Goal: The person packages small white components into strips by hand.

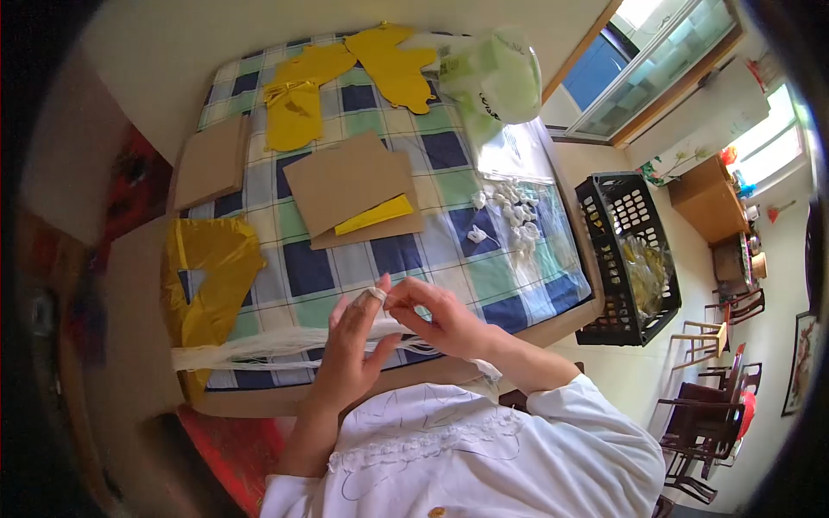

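My left hand (352, 338) is raised over the bed's near edge, with a small white wrap (377, 294) around a fingertip and its thumb apart. Against that wrap, my right hand (434, 315) has its thumb and index finger pinched together; what they hold is too small to make out. Beneath both hands a bundle of white strings (259, 352) stretches along the near edge. Beyond them, brown cardboard sheets (345, 177) lie on the checkered cover, with a yellow strip (374, 214) on top. Small white knotted pieces (518, 213) are scattered to the right.
Gold foil shapes (211, 268) lie at left and at the far side (393, 65). More cardboard (211, 161) is at the left edge. A green-white plastic bag (492, 78) sits at far right. A black crate (604, 259) stands beside the bed; chairs (704, 414) are further right.
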The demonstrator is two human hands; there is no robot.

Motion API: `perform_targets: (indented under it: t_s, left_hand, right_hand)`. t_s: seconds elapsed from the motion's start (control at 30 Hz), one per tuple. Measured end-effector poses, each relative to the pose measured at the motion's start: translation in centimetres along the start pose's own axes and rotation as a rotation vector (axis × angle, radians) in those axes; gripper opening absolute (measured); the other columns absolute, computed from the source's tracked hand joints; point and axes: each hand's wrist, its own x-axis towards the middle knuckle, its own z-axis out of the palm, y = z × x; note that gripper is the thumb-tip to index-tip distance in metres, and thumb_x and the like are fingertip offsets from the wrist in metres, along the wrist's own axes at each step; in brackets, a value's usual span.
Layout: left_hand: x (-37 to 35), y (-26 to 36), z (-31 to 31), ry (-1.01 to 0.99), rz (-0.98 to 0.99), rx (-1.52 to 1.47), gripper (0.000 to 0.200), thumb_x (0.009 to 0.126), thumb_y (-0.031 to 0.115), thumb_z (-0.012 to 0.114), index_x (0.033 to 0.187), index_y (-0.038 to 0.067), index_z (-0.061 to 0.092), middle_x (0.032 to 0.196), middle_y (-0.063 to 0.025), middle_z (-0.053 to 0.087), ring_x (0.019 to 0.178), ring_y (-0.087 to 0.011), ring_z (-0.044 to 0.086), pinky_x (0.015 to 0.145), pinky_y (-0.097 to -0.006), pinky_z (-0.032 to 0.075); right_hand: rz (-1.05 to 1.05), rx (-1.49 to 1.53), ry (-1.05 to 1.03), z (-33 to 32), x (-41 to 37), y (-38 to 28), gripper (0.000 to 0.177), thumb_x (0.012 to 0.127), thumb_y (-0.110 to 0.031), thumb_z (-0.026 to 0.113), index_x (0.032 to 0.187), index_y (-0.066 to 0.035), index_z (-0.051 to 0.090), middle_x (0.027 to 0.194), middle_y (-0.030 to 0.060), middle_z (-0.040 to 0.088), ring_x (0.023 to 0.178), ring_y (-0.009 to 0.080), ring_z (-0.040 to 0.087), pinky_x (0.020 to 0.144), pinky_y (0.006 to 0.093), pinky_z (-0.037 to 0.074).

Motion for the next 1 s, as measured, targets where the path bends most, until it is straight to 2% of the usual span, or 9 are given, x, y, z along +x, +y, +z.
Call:
perform_targets:
  t_s: [0.17,0.27,0.43,0.57,0.67,0.8,0.83,0.93,1.0]
  left_hand:
    - [-0.3,-0.1,-0.4,-0.114,-0.545,-0.575,0.022,0.093,0.018,0.054,0.088,-0.003,0.059,0.087,-0.0145,0.065,0.085,-0.0232,0.063,0.081,-0.0391,0.048]
    - [0.1,-1.8,-0.4,0.056,-0.11,-1.562,0.022,0.095,0.017,0.051,0.089,-0.002,0.06,0.096,-0.0132,0.067,0.089,-0.0199,0.063,0.079,-0.0334,0.049]
    - [1.1,-0.7,-0.2,0.31,-0.142,-0.129,0.019,0.097,0.011,0.047,0.1,-0.001,0.062,0.107,-0.0094,0.066,0.096,-0.0206,0.063,0.085,-0.0299,0.047]
    - [-0.6,-1.0,0.0,-0.312,-0.318,-0.827,0.016,0.094,0.005,0.05,0.104,0.0,0.062,0.099,-0.0114,0.066,0.09,-0.0218,0.064,0.08,-0.0295,0.049]
    - [-0.1,0.3,0.2,0.264,-0.131,-0.733,0.013,0.092,0.002,0.051,0.099,-0.002,0.061,0.096,-0.0127,0.066,0.086,-0.0236,0.065,0.076,-0.0297,0.049]
    - [-0.5,-0.4,-0.1,-0.066,-0.191,-0.244,0.014,0.093,0.001,0.049,0.1,-0.004,0.06,0.098,-0.0146,0.066,0.093,-0.0211,0.064,0.084,-0.0293,0.048]
    - [-0.7,0.3,-0.3,-0.157,-0.237,-0.517,0.014,0.093,0.002,0.049,0.1,-0.004,0.06,0.097,-0.0148,0.065,0.094,-0.0217,0.063,0.083,-0.0296,0.047]
    - [-0.1,0.0,0.6,0.294,-0.16,-0.839,0.014,0.093,0.004,0.05,0.1,-0.004,0.059,0.096,-0.0139,0.065,0.093,-0.0199,0.063,0.08,-0.0288,0.047]
    - [0.6,-0.3,0.6,0.294,-0.218,-0.522,0.016,0.095,0.008,0.049,0.099,-0.004,0.058,0.098,-0.0109,0.065,0.095,-0.0174,0.061,0.08,-0.0282,0.047]
  right_hand:
    - [-0.428,-0.401,0.038,-0.6,0.9,-0.2,0.008,0.088,-0.002,0.056,0.096,-0.003,0.057,0.085,0.008,0.058,0.076,0.0214,0.058,0.065,0.0337,0.047]
    - [0.336,0.189,0.081,-0.2,0.4,-1.2,0.008,0.09,-0.003,0.054,0.097,-0.003,0.057,0.081,0.0098,0.058,0.071,0.0252,0.059,0.065,0.035,0.047]
    - [0.082,-0.014,-0.187,0.1,-0.9,-2.6,0.01,0.094,-0.007,0.048,0.098,-0.002,0.055,0.082,0.0151,0.06,0.077,0.0335,0.061,0.067,0.0356,0.049]
    - [0.059,-0.17,0.051,-1.8,1.1,-2.0,0.009,0.091,-0.006,0.05,0.098,-0.003,0.052,0.08,0.0169,0.059,0.074,0.0369,0.061,0.063,0.0401,0.049]
    - [0.149,-0.532,-0.364,-0.2,-0.7,0.5,0.013,0.086,-0.006,0.053,0.098,-0.003,0.049,0.079,0.0164,0.06,0.069,0.0391,0.06,0.059,0.0436,0.047]
    - [0.01,-0.219,-0.135,-1.0,-0.2,-2.5,0.015,0.084,-0.008,0.055,0.096,-0.004,0.047,0.078,0.0171,0.06,0.07,0.041,0.058,0.056,0.0455,0.046]
    - [0.021,-0.242,-0.017,-1.7,0.6,-1.9,0.014,0.084,-0.008,0.056,0.095,-0.004,0.048,0.078,0.017,0.06,0.071,0.0413,0.058,0.057,0.0455,0.046]
    - [-0.006,-0.401,-0.126,-0.5,0.2,-0.2,0.013,0.086,-0.011,0.056,0.096,-0.005,0.05,0.076,0.0166,0.06,0.069,0.0415,0.058,0.057,0.0447,0.048]
    - [0.021,-0.334,-0.2,-0.2,-0.3,-0.2,0.015,0.086,-0.004,0.054,0.101,-0.005,0.055,0.081,0.0167,0.06,0.074,0.0371,0.06,0.061,0.0412,0.049]
